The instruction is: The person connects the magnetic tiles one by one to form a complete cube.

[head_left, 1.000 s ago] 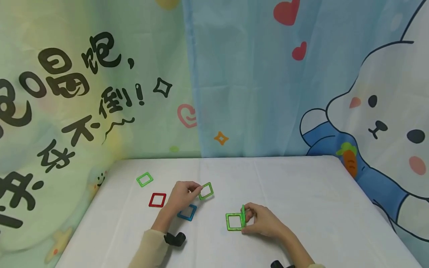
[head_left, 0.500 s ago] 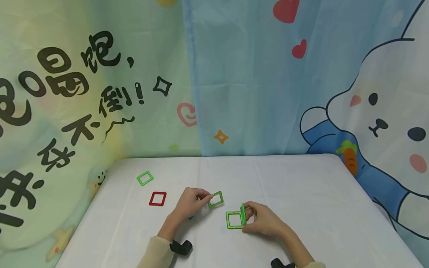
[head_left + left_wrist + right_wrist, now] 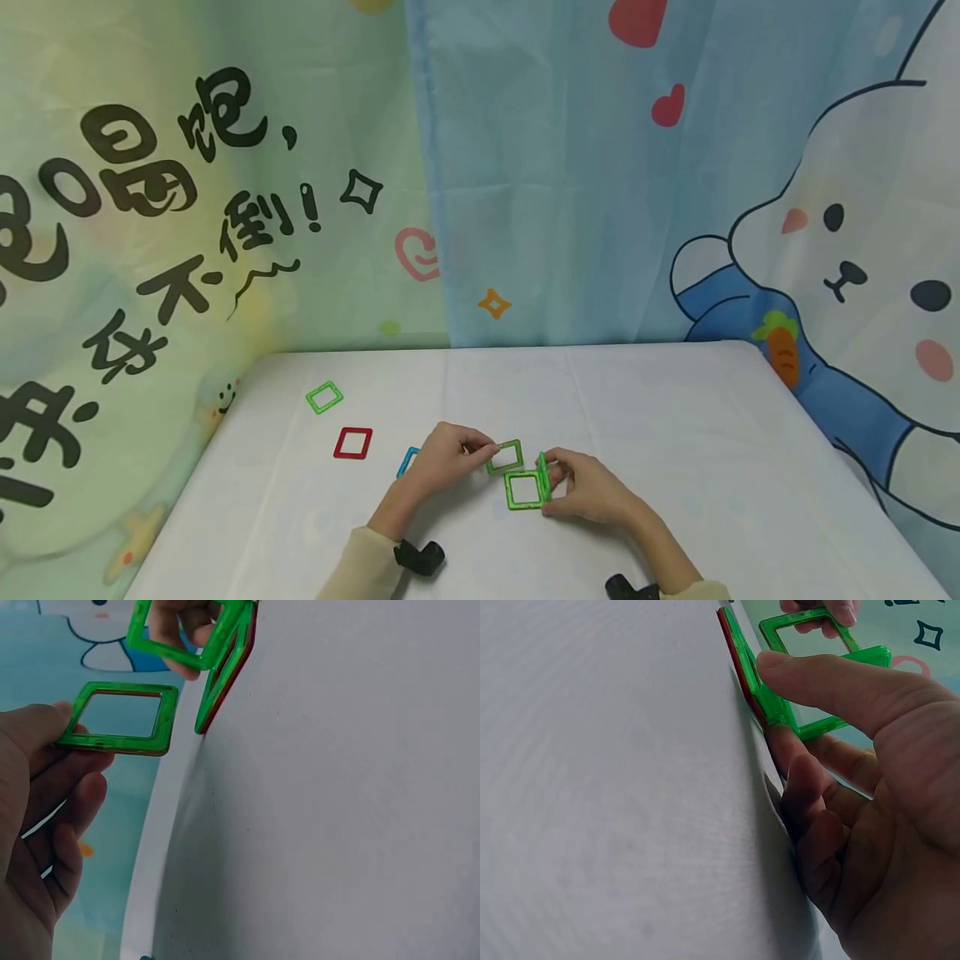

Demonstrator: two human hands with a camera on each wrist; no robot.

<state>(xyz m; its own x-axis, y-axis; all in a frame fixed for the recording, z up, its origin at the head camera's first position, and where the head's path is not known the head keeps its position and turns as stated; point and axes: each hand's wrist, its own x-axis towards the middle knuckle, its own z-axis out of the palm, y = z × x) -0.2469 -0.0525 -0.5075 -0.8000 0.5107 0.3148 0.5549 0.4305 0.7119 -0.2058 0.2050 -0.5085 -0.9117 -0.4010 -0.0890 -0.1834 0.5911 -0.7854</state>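
My left hand [image 3: 452, 457] pinches a green square magnetic tile [image 3: 520, 454] by one edge, thumb on top and fingers beneath in the left wrist view. This tile is raised, just behind a second green tile [image 3: 523, 506] that lies flat on the table. Along the flat tile's right edge stands an upright green tile [image 3: 543, 479], forming a corner with it. My right hand [image 3: 588, 490] grips the upright tile between thumb and fingers, low over the cloth. Red shows along the underside of the flat tile [image 3: 225, 694] in the left wrist view.
To the left on the white tabletop [image 3: 675, 417] lie a red square tile [image 3: 352, 456] and, farther back, another green tile [image 3: 325, 398]. A blue tile [image 3: 406, 461] is mostly hidden behind my left forearm. A printed curtain [image 3: 540, 208] hangs behind the table.
My left hand has carried its green tile to the right and slightly nearer, up to the two joined tiles. My right hand has kept its place, still holding the upright tile.
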